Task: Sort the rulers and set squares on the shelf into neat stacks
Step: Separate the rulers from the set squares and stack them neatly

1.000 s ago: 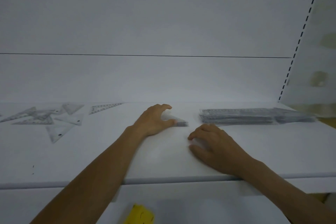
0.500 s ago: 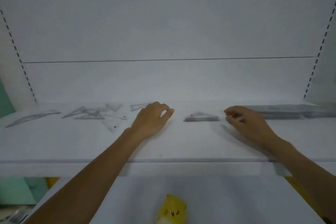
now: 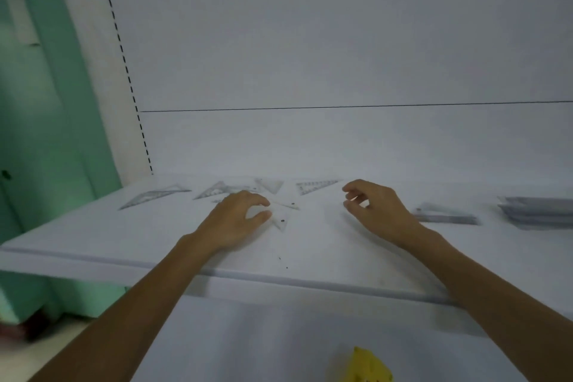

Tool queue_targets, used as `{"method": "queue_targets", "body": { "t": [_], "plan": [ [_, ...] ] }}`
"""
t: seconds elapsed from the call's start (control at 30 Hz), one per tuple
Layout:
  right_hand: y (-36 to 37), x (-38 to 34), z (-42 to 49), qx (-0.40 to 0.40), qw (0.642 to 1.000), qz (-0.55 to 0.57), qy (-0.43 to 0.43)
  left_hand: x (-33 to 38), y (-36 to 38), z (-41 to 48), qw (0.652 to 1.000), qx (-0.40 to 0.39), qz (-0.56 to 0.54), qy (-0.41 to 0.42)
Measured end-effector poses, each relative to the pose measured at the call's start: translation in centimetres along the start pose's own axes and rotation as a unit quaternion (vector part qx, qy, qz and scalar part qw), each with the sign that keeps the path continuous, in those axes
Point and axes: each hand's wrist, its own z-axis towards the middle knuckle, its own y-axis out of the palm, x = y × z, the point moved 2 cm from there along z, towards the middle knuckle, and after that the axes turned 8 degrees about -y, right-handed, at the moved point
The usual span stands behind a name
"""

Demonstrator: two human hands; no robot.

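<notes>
White shelf (image 3: 93,239): left hand (image 3: 237,222) curls onto a clear plastic set square (image 3: 280,218), grip unclear; right hand (image 3: 376,211) hovers loosely curled, empty. The thin, slick plastic may slip free, disturbing the loose clear set squares (image 3: 316,187) behind.

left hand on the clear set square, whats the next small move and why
Probably lift the clear set square with the left hand and carry it right to the small stack of set squares: it lies loose on the shelf, that hand's fingers curl over it, and the right hand hovers empty.
</notes>
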Motion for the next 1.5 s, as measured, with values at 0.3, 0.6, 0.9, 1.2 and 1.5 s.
{"method": "queue_targets", "body": {
  "t": [0.3,0.6,0.9,1.2,1.5],
  "plan": [
    [4.4,-0.7,7.4,-0.16,0.986,-0.045,-0.029,-1.1,1.8,1.8,0.998,-0.036,0.055,0.006],
    [9.2,-2.2,8.3,-0.237,0.963,-0.1,-0.082,-1.7,-0.1,-0.4,0.993,-0.056,0.105,0.026],
    [7.5,-5.9,3.4,-0.131,0.973,-0.147,-0.121,-0.3,-1.7,-7.8,0.975,-0.028,0.178,0.126],
    [4.0,-8.5,-5.0,-0.102,0.98,-0.147,-0.086,1.1,-1.9,-10.9,0.934,0.035,0.319,0.156],
    [0.8,-9.9,-10.1,-0.106,0.962,-0.197,-0.156,1.2,-1.8,-10.4,0.967,0.024,0.218,0.127]
  ]
}}
